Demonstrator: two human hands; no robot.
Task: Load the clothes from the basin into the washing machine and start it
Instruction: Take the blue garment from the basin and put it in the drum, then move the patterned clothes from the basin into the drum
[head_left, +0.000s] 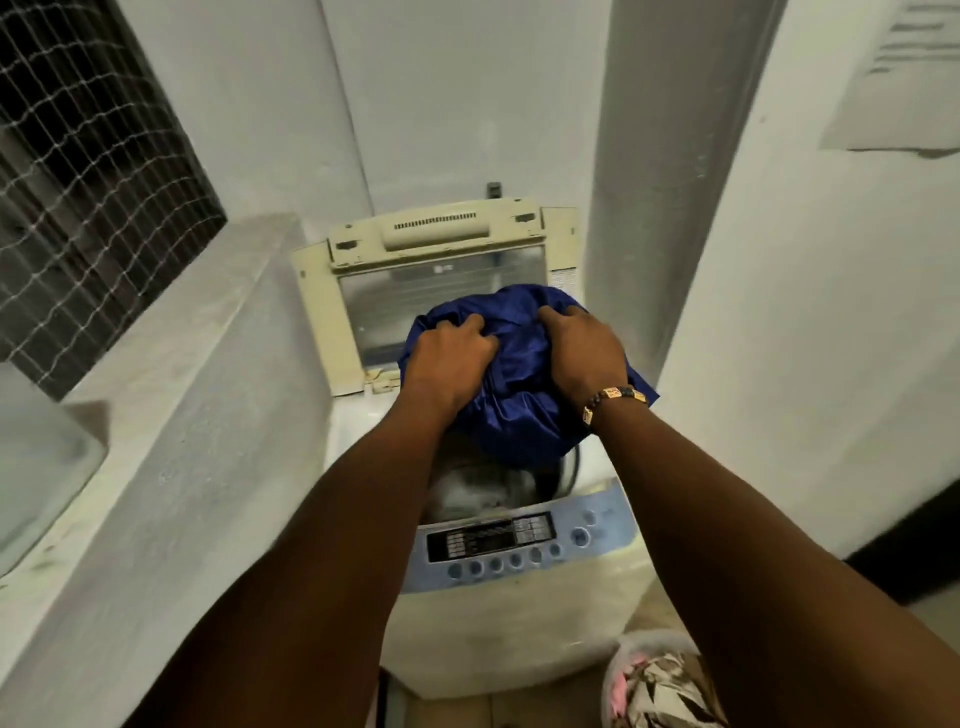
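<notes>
Left hand (452, 358) and right hand (582, 353), fingers curled tight into a glossy royal-blue bundled garment (519, 395), hold it above the open cream top-loading washing machine (519, 613), evidently for lowering in.

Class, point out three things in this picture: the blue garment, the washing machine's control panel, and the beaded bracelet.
blue garment (519, 415): head view, on the bunched fabric between the wrists.
control panel (491, 540): head view, on the dark display strip above the round buttons.
beaded bracelet (615, 397): head view, on the beads across the right wrist.
</notes>
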